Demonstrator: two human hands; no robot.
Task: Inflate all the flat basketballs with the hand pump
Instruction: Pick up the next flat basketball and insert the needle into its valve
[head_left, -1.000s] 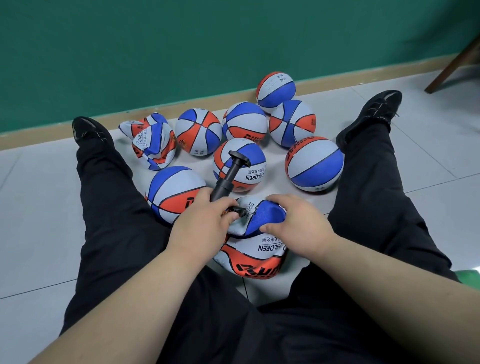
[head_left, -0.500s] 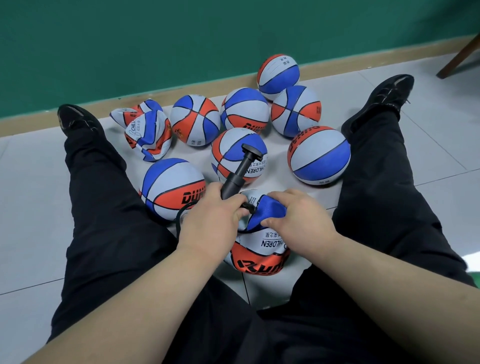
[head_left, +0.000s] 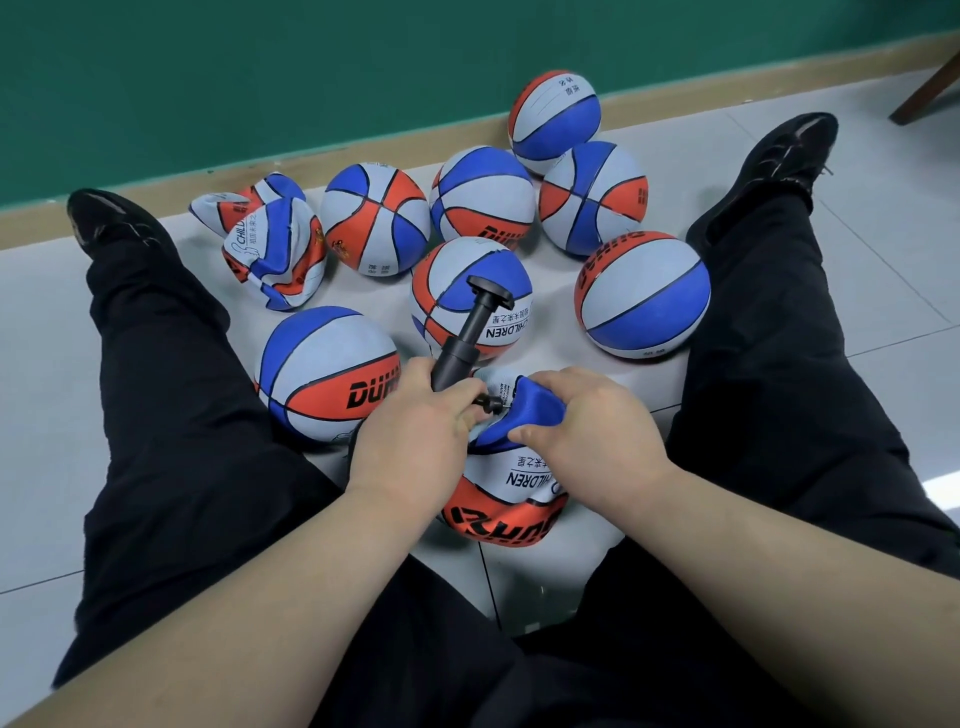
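Observation:
A flat, crumpled basketball (head_left: 511, 493) in red, white and blue lies on the floor between my legs. My right hand (head_left: 587, 421) grips its folded blue upper part. My left hand (head_left: 415, 431) holds the lower end of a black hand pump (head_left: 465, 338), whose barrel slants up to the right with its T-handle on top. The pump's nozzle (head_left: 491, 404) meets the ball's fold between my hands. Another flat basketball (head_left: 270, 244) lies crumpled at the back left. Several round basketballs (head_left: 641, 293) stand beyond my hands.
My legs in black trousers (head_left: 779, 332) spread left and right of the balls, with black shoes (head_left: 789, 145) at the far ends. A green wall with a tan skirting board (head_left: 363, 135) runs behind. A wooden furniture leg (head_left: 930, 93) shows at the top right.
The view has shifted a little, and the balls and my hands sit slightly higher in the frame. The pump leans a bit more to the right. Both hands keep their grips.

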